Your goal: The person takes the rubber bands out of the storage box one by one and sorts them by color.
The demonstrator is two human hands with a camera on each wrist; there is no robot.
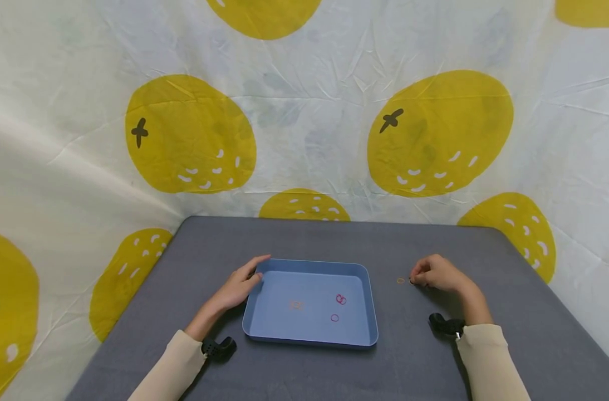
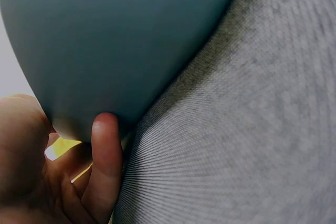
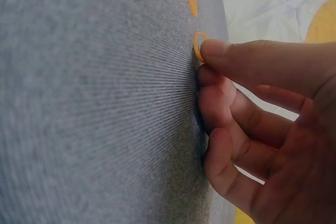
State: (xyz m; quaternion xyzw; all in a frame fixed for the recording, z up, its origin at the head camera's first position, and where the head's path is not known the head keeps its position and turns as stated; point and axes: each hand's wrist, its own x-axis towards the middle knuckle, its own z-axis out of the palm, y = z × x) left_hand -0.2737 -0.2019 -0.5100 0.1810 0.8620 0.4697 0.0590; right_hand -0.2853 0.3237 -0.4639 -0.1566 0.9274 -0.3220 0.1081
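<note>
My left hand (image 1: 239, 288) grips the far left corner of a shallow blue tray (image 1: 309, 339). In the left wrist view, one fingertip (image 2: 106, 129) presses the tray's outer wall (image 2: 121, 40). To the tray's right, my right hand (image 1: 438, 273) is low over the table, its thumb and forefinger pinching a small orange rubber band (image 3: 197, 49). Another orange rubber band (image 1: 401, 278) lies on the cloth just left of those fingers. Inside the tray are pink rubber bands (image 1: 334, 314) on the right side and orange rubber bands (image 1: 295, 302) near the middle.
Dark grey cloth covers the table (image 1: 304, 373). A white curtain (image 1: 309, 133) with large yellow fruit prints hangs behind it and at the sides. Each wrist wears a black strap mount, the left one (image 1: 219, 349) close to the tray's near left side.
</note>
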